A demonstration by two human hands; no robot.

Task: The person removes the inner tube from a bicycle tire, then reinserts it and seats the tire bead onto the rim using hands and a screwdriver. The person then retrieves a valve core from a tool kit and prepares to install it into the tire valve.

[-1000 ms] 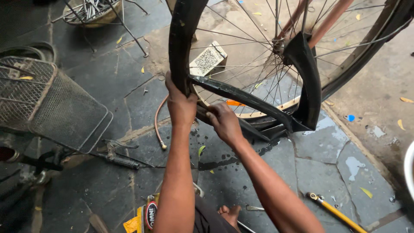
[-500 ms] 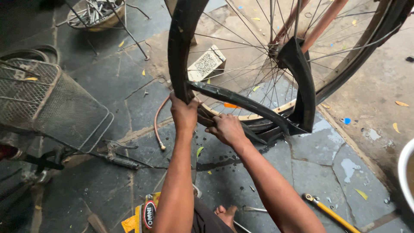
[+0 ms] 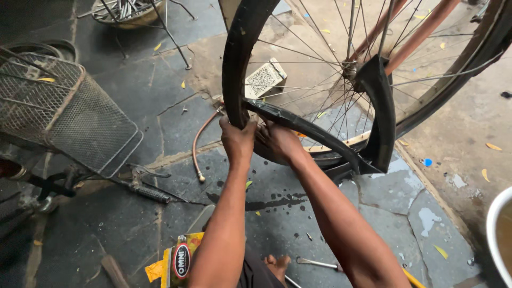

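A bicycle wheel [image 3: 341,69] with thin spokes and a tan rim stands in front of me on the stone floor. Its black tyre [image 3: 240,48] is half off the rim, and a loose black band of rubber [image 3: 314,130] sags across the spokes. My left hand [image 3: 238,140] grips the tyre at its lower left. My right hand [image 3: 278,142] sits just beside it, closed on the loose rubber band at the rim. Both forearms reach up from the bottom of the view.
A wire mesh bicycle basket [image 3: 69,112] and a handlebar grip [image 3: 149,193] lie at the left. A thin copper-coloured hose [image 3: 198,149] curls on the floor. A yellow packet [image 3: 176,261], a small metal tool [image 3: 317,263], a white grid-patterned box [image 3: 264,80] and a white basin rim [image 3: 496,240] are nearby.
Both hands have stayed on the tyre and drawn closer together at the rim. The view has shifted slightly, with the wheel sitting a bit lower in the view.
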